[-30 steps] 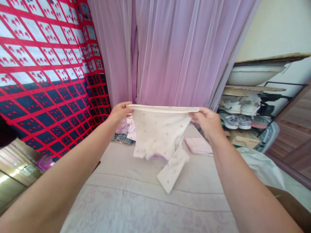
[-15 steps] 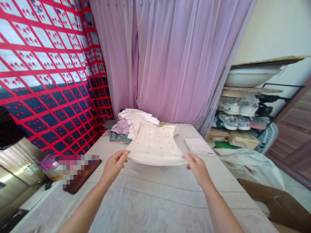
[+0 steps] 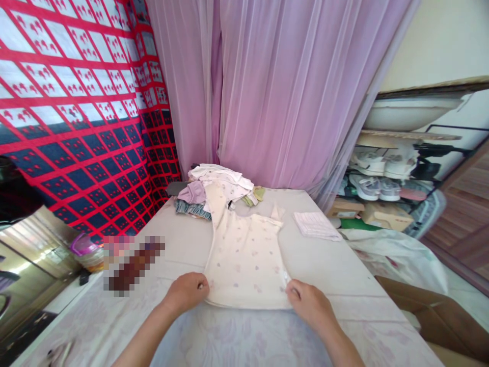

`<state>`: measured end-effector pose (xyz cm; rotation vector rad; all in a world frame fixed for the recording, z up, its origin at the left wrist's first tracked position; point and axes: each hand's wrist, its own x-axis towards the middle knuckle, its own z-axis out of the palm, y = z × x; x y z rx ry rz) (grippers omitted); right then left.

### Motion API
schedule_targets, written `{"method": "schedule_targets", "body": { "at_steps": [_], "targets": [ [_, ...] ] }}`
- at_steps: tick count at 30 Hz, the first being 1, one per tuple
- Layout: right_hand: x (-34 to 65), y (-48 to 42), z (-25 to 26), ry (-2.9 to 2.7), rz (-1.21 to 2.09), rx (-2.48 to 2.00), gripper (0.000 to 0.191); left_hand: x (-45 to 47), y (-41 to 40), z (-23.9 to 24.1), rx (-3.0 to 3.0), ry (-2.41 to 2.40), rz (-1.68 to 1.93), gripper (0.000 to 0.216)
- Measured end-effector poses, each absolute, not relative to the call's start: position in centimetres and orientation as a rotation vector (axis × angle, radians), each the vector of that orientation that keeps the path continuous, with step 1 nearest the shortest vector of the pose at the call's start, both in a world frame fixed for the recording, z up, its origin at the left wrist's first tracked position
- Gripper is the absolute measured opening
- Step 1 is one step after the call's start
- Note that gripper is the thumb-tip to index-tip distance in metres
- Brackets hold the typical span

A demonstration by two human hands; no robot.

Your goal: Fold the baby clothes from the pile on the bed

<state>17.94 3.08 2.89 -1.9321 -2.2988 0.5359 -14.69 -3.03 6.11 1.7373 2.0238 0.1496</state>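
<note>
Flat on the covered table (image 3: pixel 344 270), toward its near edge and about midway across it, lay the small cream top (image 3: pixel 246 255), printed with pale dots. Its hem faced us and its shoulders pointed to the table's far end.

Our left hand (image 3: pixel 187 293) rested knuckles-up on the table at the hem's left corner. Its fingers were curled in and pinched the cloth there. Our right hand (image 3: pixel 309 303) lay on the table at the hem's right corner, with thumb and fingertips closed on that edge. Both forearms came in over the table's near edge.

At the table's far end sat a loose pile of clothes (image 3: pixel 217 188) in white, lilac and denim blue, and one sleeve of the cream top reached up to touch it. Toward the far right of the table, apart from the top, lay a folded pink cloth (image 3: pixel 315 224).

Behind the table's far end hung a sheer pink curtain (image 3: pixel 286 92). Along the table's left side hung a red-and-navy patterned cloth (image 3: pixel 76 102).

Off the table's right side stood a shoe rack (image 3: pixel 382 173) with pale trainers. Nearer to us on that side lay a white plastic sheet (image 3: pixel 401 255) and a brown box (image 3: pixel 439 316).
</note>
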Motion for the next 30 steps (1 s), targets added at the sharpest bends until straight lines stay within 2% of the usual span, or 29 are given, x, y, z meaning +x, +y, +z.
{"method": "schedule_targets", "body": {
  "at_steps": [3,5,7,10,14,18,22,30],
  "targets": [
    [18.6,3.0,3.8,-2.390,0.676,-1.854,0.025,-15.0,-1.7,7.2,1.843,1.868,0.014,0.025],
    [19.0,3.5,4.5,-2.421,0.717,-1.829,0.034,-15.3,0.2,8.1,1.880,1.852,0.017,0.029],
    [19.4,4.8,5.3,-2.400,0.646,-1.861,0.040,-15.6,2.6,9.1,1.907,1.942,0.077,0.030],
    [19.4,8.0,5.8,-2.291,0.455,-1.930,0.035,-15.4,6.6,9.9,1.945,2.178,0.217,0.028],
    [18.3,13.6,5.4,-2.205,0.267,-2.000,0.034,-15.1,11.3,9.2,2.308,2.235,0.252,0.037],
    [17.3,18.9,4.5,-2.183,0.150,-2.034,0.050,-15.9,15.3,8.0,2.699,2.120,0.181,0.042],
    [16.8,22.8,3.6,-2.331,0.075,-1.981,0.062,-17.6,18.1,8.2,2.801,1.973,0.139,0.039],
    [16.6,25.9,4.4,-2.621,0.055,-1.689,0.031,-21.5,17.7,9.9,2.827,1.777,0.055,0.035]
  ]
}}
